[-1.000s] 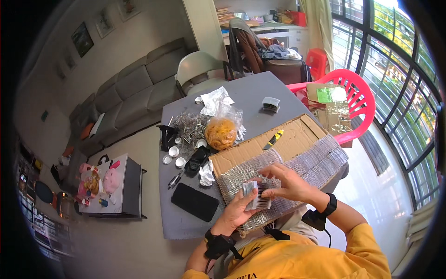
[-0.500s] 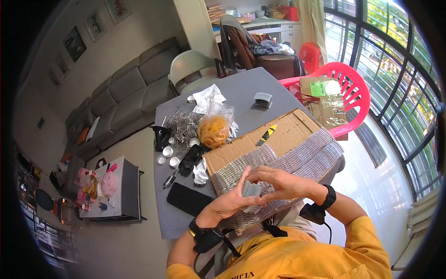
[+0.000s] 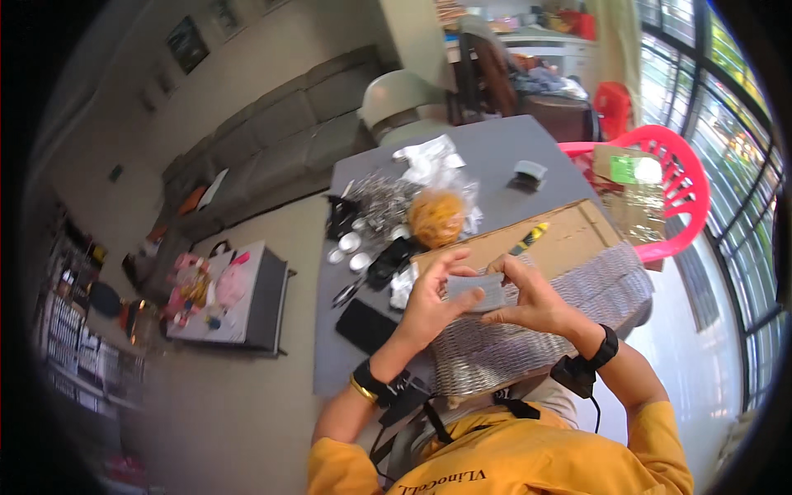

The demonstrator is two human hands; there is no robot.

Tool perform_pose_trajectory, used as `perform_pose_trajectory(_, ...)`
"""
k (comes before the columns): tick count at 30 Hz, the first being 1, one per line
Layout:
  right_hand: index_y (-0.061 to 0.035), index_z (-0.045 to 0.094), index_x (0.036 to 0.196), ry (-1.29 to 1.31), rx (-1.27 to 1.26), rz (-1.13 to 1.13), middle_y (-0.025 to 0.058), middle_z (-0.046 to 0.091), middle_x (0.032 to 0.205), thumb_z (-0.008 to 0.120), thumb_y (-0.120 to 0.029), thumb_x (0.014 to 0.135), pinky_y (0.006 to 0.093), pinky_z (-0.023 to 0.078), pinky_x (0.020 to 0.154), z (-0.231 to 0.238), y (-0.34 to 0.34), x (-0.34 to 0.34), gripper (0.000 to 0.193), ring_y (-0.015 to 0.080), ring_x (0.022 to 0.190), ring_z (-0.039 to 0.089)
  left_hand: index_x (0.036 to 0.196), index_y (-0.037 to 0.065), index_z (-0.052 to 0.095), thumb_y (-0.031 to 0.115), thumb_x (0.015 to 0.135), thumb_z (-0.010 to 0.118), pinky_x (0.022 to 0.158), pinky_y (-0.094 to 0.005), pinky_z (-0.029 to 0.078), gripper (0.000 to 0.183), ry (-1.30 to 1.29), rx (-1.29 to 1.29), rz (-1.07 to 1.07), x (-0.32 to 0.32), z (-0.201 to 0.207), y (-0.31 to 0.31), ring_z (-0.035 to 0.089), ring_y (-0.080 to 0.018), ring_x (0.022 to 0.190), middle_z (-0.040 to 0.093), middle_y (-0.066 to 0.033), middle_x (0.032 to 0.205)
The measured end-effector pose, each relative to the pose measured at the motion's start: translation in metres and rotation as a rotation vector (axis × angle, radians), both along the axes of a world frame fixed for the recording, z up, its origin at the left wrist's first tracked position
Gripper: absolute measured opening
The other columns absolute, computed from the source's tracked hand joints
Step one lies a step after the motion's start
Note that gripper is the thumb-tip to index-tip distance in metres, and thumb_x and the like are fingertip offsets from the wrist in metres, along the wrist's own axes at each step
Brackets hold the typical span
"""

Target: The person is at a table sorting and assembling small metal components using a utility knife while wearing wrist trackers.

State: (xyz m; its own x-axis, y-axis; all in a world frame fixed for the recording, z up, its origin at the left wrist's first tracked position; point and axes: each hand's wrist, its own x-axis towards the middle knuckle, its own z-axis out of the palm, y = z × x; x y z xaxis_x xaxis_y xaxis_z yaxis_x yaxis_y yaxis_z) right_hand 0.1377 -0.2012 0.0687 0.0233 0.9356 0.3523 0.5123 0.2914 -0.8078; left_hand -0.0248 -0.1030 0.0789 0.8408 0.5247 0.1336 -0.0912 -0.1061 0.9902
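Over the near edge of the table, both hands hold a small grey block [image 3: 477, 292] that looks like a stack of thin strips. My left hand [image 3: 431, 307] grips its left end, thumb across the near face. On the right end, the fingers and thumb of my right hand [image 3: 535, 299] are closed. Beneath them lies a sheet of silvery small pieces in tight rows [image 3: 487, 355], on a flat cardboard tray [image 3: 569, 216]. A yellow and black utility knife [image 3: 530, 238] rests on the cardboard beyond my right hand.
Left on the grey table [image 3: 495, 136] are a bag of orange rubber bands [image 3: 437, 216], a heap of thin metal pieces [image 3: 381, 202], white caps [image 3: 350, 242] and a black phone [image 3: 368, 327]. A similar grey block [image 3: 529, 175] sits at the back. A pink chair [image 3: 689, 177] holds a carton.
The view has swung, shifting the room rightward in the picture. The grey block is turned from steeply tilted to nearly level, and my right hand has moved from over its top to its right end.
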Motion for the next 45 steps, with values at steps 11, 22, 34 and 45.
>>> perform_pose_trajectory(11, -0.0030, 0.044, 0.112, 0.145, 0.046, 0.287, 0.0160, 0.052, 0.097, 0.075, -0.013, 0.059, 0.0358, 0.042, 0.075, -0.056, 0.088, -0.206, 0.062, 0.0316, 0.089, 0.050, 0.095, 0.003, 0.050, 0.015, 0.090, 0.046, 0.070, -0.0223, 0.038, 0.014, -0.268, 0.030, 1.121, -0.169, -0.078, 0.009, 0.045, -0.0082, 0.077, 0.047, -0.0011, 0.082)
perform_pose_trajectory(22, 0.0009, 0.035, 0.126, 0.596, -0.189, 0.217, 0.0206, 0.043, 0.121, 0.055, -0.019, 0.080, 0.0323, 0.030, 0.097, -0.106, 0.098, -0.261, 0.054, 0.0264, 0.117, 0.038, 0.110, 0.002, 0.040, 0.013, 0.089, 0.042, 0.083, -0.0274, 0.037, 0.024, -0.221, -0.020, 1.099, -0.196, -0.124, 0.022, 0.048, -0.0154, 0.094, 0.052, -0.0098, 0.100)
perform_pose_trajectory(34, 0.0021, 0.048, 0.115, 0.672, -0.108, -0.018, 0.0083, 0.055, 0.108, 0.039, -0.018, 0.093, 0.0239, 0.035, 0.090, -0.107, 0.100, -0.279, 0.031, 0.0123, 0.102, 0.047, 0.134, 0.004, 0.016, 0.019, 0.088, 0.033, 0.104, -0.0378, 0.018, 0.051, -0.461, -0.287, 1.118, -0.193, -0.108, 0.018, 0.032, -0.0274, 0.123, 0.043, -0.0203, 0.126)
perform_pose_trajectory(45, -0.0002, 0.053, 0.105, 0.695, -0.226, -0.036, 0.0046, 0.058, 0.092, 0.042, -0.016, 0.092, 0.0221, 0.040, 0.078, -0.092, 0.098, -0.281, 0.023, 0.0093, 0.087, 0.051, 0.129, 0.007, 0.026, 0.006, 0.083, 0.037, 0.089, -0.0324, 0.033, 0.048, -0.457, -0.295, 1.123, -0.189, -0.104, 0.019, 0.045, -0.0204, 0.103, 0.048, -0.0133, 0.112)
